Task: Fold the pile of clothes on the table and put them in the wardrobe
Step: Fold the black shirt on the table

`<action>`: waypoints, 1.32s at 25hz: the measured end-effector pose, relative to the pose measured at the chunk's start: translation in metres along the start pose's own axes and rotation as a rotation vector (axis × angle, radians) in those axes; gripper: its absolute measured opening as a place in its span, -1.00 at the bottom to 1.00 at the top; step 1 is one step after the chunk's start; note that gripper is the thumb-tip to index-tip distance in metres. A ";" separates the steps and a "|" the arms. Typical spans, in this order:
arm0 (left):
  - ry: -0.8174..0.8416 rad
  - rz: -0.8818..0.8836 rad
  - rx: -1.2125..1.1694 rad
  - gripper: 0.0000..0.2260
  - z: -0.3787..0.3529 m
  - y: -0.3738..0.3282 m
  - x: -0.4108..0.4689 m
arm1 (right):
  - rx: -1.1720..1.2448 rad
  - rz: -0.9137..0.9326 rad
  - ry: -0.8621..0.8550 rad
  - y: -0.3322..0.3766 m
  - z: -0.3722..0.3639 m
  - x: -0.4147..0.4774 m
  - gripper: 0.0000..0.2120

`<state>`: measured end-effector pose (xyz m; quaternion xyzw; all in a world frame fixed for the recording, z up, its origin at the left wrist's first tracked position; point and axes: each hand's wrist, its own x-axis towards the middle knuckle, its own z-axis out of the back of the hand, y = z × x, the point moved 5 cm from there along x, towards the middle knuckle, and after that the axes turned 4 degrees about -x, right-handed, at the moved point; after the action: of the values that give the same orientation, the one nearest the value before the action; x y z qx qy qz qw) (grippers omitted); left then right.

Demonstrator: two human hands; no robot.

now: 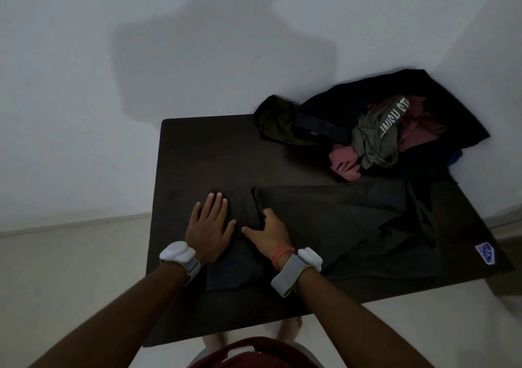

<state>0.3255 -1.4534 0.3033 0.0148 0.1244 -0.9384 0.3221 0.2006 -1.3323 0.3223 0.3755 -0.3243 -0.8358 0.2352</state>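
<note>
Against the pale wall (84, 85) we see the dark counter (203, 153), and across its near half lies the largest thing on it, a black garment (353, 226), spread out to the right of both hands and running under them. A small blue and white label (485, 253) sits at its far right corner, well away from either grip. One edge of the cloth is turned over into a fold that rises just beyond the right hand.

Further back and to the right of the hands, well apart from them, the pile (375, 130) sits in the counter's far corner against the wall: black cloth underneath, a grey-green piece with white lettering on top, pink cloth beside it, and an olive piece at its left end.

Our left hand (209, 228) lies flat on the garment, palm down, fingers spread and straight, holding nothing. Our right hand (269, 233) is just beside it, thumb pointing toward the left hand. Its fingers curl at the folded edge, but they are partly hidden in the dark cloth, so we cannot tell whether that grip pinches the fold or only presses on it.

Each wrist carries a grey band with a white unit, and the right also has an orange band (282, 254).
</note>
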 end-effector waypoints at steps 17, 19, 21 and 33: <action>0.218 0.665 -1.047 -0.77 0.015 0.023 0.001 | -0.602 0.195 -0.026 0.049 -0.067 -0.037 -0.26; 0.130 0.646 -1.199 -0.76 0.026 0.015 0.002 | -0.578 0.151 0.007 0.055 -0.062 -0.034 -0.32; -0.013 0.691 -1.459 -0.70 0.039 0.019 0.003 | -0.442 0.114 0.092 0.059 -0.055 -0.029 -0.38; -0.271 0.858 -1.641 -0.36 0.042 0.099 -0.013 | 0.486 0.146 0.202 0.089 0.018 -0.037 -0.66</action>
<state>0.3977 -1.5314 0.3234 -0.2819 0.6933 -0.3515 0.5624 0.2224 -1.3625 0.4136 0.4782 -0.5164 -0.6725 0.2289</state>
